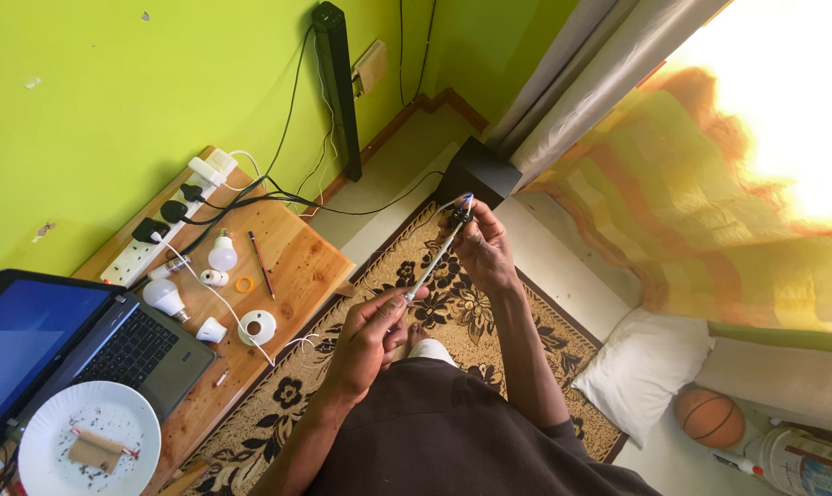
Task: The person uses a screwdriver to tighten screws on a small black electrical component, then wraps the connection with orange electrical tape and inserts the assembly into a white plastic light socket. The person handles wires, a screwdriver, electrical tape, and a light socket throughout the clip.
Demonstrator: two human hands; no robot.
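One paper plate [44,432] holds brown scraps; left hand [370,335] and right hand [483,250] each pinch a thin pale soldering iron [437,257].

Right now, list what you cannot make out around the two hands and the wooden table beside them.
All in the head view:
- Small dark part at the tip of the thin metal tool, pinched by the right hand: too small to identify.
- Left hand: its fingers hide the tool's near end.
- Open laptop and white paper plate: cut off by the left and bottom edges.
- Window area: washed out by glare.
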